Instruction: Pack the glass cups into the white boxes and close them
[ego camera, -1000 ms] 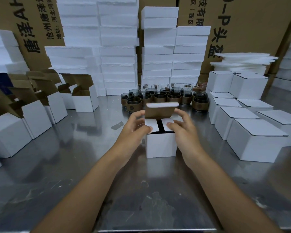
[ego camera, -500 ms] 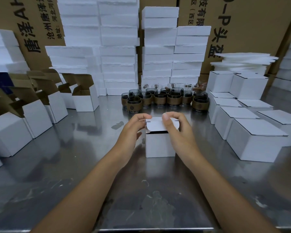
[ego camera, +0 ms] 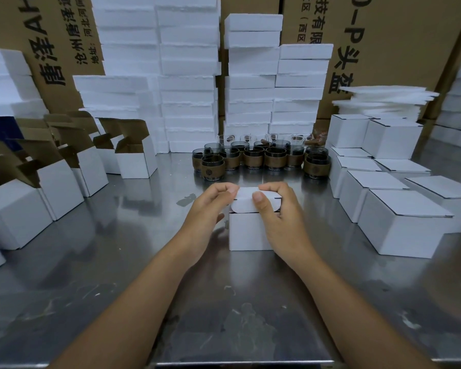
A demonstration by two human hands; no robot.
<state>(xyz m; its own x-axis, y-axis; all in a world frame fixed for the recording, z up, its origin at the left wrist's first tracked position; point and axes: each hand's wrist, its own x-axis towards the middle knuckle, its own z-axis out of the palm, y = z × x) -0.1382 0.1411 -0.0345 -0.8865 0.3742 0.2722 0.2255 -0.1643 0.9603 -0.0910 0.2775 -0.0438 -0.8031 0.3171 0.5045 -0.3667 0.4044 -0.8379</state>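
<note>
A small white box stands on the steel table in front of me. Its lid flap is folded down over the top, with the rounded tuck edge toward me. My left hand pinches the flap's left corner with curled fingers. My right hand grips the flap's right side, thumb on top. Whatever is inside the box is hidden. Behind it stand several dark glass cups with brown sleeves.
Open white boxes with raised brown flaps line the left side. Closed white boxes are grouped at the right. Stacks of white foam blocks and big cardboard cartons fill the back. The steel table stretches toward me.
The lid stood upright a second ago; both hands have folded it forward and down over the box. The hands have shifted onto the flap's near corners.
</note>
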